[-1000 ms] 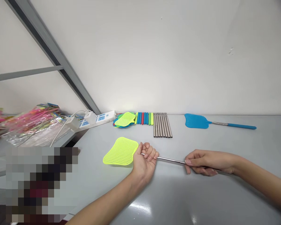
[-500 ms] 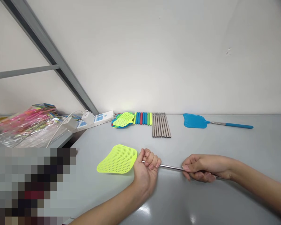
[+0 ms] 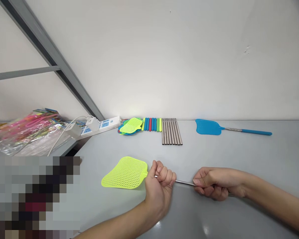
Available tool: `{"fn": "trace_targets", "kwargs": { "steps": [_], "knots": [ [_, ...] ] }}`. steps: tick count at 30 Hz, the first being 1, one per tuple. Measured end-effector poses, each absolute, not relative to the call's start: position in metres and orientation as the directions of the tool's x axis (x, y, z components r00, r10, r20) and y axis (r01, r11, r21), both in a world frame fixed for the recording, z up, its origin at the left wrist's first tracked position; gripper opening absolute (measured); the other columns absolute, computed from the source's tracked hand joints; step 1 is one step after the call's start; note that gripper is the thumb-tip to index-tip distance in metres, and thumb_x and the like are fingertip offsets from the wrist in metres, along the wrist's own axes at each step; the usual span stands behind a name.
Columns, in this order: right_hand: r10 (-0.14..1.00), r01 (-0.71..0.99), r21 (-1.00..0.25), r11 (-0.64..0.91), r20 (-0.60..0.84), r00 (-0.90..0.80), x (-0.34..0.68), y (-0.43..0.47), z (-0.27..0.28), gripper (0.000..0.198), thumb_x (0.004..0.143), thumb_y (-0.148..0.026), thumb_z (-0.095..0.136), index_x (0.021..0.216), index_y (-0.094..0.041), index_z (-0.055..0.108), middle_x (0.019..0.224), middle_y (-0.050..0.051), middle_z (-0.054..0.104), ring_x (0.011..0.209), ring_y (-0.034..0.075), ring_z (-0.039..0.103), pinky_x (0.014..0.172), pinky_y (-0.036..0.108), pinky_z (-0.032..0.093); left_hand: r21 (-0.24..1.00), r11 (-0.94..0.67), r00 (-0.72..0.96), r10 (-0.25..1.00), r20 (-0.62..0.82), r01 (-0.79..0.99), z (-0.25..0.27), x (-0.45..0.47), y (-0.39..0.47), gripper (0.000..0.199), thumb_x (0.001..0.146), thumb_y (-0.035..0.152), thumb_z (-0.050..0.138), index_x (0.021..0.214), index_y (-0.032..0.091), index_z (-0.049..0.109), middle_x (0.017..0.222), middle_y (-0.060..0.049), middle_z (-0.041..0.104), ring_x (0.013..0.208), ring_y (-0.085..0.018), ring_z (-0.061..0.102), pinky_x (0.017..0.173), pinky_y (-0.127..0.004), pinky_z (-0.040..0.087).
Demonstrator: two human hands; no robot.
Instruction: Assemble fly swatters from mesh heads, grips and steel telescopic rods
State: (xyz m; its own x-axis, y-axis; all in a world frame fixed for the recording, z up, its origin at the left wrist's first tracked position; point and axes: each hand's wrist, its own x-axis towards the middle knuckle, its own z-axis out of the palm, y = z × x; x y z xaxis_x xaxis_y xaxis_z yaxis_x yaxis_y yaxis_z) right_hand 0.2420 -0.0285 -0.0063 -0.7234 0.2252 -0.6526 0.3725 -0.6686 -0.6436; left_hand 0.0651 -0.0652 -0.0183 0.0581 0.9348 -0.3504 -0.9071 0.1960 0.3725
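A yellow-green fly swatter head [image 3: 126, 173], full of small holes, sticks out to the left of my left hand [image 3: 159, 182]. That hand is closed around the swatter's thin metal rod [image 3: 185, 183] close to the head. Further along, the fingers of my right hand [image 3: 210, 183] are wrapped round the same rod, and a bit of metal shows past them under the wrist. A short stretch of bare rod lies between the two hands. Both hands are above the grey table [image 3: 189, 212].
Along the wall lie stacked swatter heads [image 3: 131, 126], a row of coloured grips [image 3: 151, 124], several metal tubes [image 3: 171, 132] and a blue fly swatter [image 3: 208, 127]. A power strip [image 3: 99, 126] and plastic-bagged items [image 3: 35, 129] are at the left.
My left hand has slid slightly right and down along the rod, narrowing the gap between my hands. More of the swatter's neck shows. My right hand's fingers have curled tighter.
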Motion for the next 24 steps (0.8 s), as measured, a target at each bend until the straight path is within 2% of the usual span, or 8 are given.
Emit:
{"fn": "trace_targets", "kwargs": {
  "steps": [11, 18, 24],
  "knots": [
    [0.177, 0.366, -0.615, -0.699, -0.644, -0.745, 0.235, -0.029, -0.005, 0.020, 0.077, -0.028, 0.047, 0.064, -0.013, 0.047, 0.046, -0.008, 0.029, 0.033, 0.001, 0.013, 0.027, 0.012, 0.007, 0.358, 0.239, 0.119, 0.937, -0.328, -0.902, -0.021, 0.075, -0.073, 0.036, 0.084, 0.034, 0.040, 0.053, 0.017, 0.033, 0.042, 0.008, 0.011, 0.037, -0.006, 0.012, 0.043, -0.023, 0.020],
    [0.271, 0.299, -0.703, -0.645, -0.576, -0.771, 0.238, -0.028, -0.007, 0.023, 0.078, -0.033, 0.049, 0.069, -0.012, 0.051, 0.050, -0.008, 0.029, 0.036, 0.001, 0.015, 0.030, 0.014, 0.007, 0.356, 0.306, 0.168, 0.914, -0.371, -0.883, -0.016, 0.070, -0.063, 0.033, 0.083, 0.032, 0.040, 0.054, 0.016, 0.036, 0.042, 0.007, 0.017, 0.038, -0.007, 0.018, 0.045, -0.022, 0.025],
    [0.339, 0.313, -0.774, -0.551, -0.550, -0.763, 0.243, -0.029, -0.001, 0.029, 0.078, -0.039, 0.050, 0.076, -0.011, 0.055, 0.056, -0.006, 0.032, 0.040, 0.001, 0.017, 0.034, 0.016, 0.009, 0.364, 0.327, 0.185, 0.909, -0.374, -0.872, -0.015, 0.066, -0.058, 0.030, 0.083, 0.030, 0.039, 0.056, 0.016, 0.039, 0.042, 0.006, 0.022, 0.039, -0.007, 0.024, 0.048, -0.023, 0.031]
  ]
}}
